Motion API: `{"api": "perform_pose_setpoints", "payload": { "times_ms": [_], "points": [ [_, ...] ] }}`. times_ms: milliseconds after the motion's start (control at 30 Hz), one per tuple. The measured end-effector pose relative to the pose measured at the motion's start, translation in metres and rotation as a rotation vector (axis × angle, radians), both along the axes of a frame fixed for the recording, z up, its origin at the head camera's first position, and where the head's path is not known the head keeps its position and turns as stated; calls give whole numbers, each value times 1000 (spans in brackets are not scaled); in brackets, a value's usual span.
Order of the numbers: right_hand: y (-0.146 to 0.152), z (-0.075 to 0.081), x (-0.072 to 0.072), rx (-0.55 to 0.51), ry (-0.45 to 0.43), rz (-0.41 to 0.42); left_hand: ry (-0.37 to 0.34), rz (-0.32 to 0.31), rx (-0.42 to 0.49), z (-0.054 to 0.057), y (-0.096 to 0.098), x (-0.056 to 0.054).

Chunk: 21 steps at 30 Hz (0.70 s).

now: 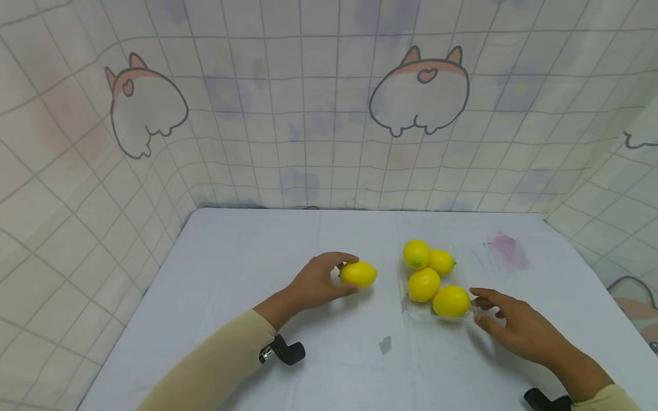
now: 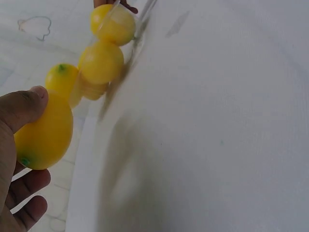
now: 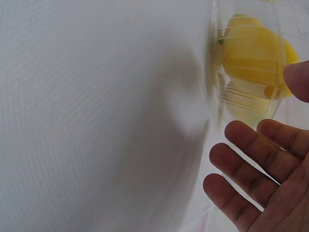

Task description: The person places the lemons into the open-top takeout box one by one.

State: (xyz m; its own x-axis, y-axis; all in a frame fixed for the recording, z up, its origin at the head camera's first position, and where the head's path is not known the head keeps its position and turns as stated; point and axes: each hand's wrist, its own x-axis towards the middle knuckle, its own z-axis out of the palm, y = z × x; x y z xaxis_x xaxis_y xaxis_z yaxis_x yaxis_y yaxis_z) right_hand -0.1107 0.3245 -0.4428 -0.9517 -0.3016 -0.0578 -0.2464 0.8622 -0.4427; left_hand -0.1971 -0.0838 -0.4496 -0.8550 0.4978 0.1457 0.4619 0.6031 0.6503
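Between thumb and fingers my left hand [image 1: 321, 282] holds a yellow lemon [image 1: 359, 274] just above the white table, left of a clear plastic tray [image 1: 411, 313]. The left wrist view shows the same lemon [image 2: 46, 133] with a green tip, the thumb across its upper side. Several more lemons [image 1: 424, 285] lie in the tray. At the tray's right side is my right hand [image 1: 519, 328], its fingers relaxed beside the nearest lemon [image 1: 451, 301]. Seen from the right wrist, the fingers [image 3: 251, 162] are spread near the clear tray wall [image 3: 246, 63] and hold nothing.
A pink-stained clear patch [image 1: 508, 251] lies on the table behind the right hand. A small grey mark [image 1: 385, 345] is in front of the tray. Checked cloth [image 1: 319, 125] hangs behind and along both sides of the table [image 1: 247, 245].
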Motion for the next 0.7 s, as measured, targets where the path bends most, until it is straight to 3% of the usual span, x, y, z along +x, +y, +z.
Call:
{"api": "perform_pose_setpoints", "payload": {
  "times_ms": [300,700],
  "points": [
    [1,-1,-1,7,-1,-6,5,-43,31,10,30,8],
    [1,-1,-2,2,-9,-6,6,-87,39,14,65,17]
  ]
}}
